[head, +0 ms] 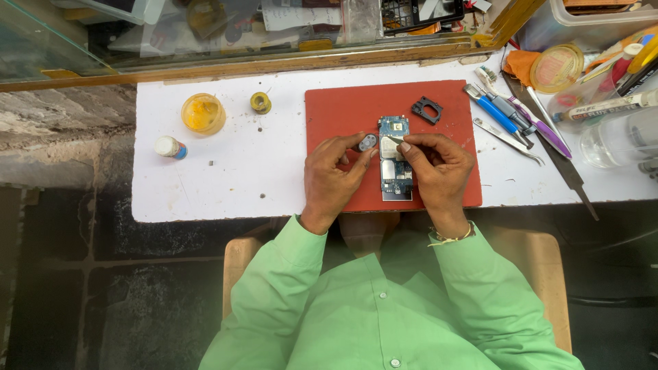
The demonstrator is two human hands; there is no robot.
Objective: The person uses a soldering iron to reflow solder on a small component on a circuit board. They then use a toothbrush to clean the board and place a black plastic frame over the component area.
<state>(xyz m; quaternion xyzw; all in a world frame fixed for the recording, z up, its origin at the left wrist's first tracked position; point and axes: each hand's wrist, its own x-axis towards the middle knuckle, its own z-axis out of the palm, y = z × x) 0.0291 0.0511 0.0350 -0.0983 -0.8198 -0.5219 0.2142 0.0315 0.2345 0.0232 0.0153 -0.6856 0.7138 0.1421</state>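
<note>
On red mat [343, 109], circuit board [395, 161] half-hidden by hands

- yellow dish [203, 113] toward the bench's [240, 185] rear left corner
- solder spool [260, 103] just right of the dish
- small bottle [170, 146] near the left edge
- black frame [427, 109] at the red mat's [343, 109] rear right corner
- tweezers [507, 140] and blue-handled tools [500, 113] right of the mat
- long blade [558, 161] toward the front right edge
- clear bottle [620, 140] at the right edge
</note>
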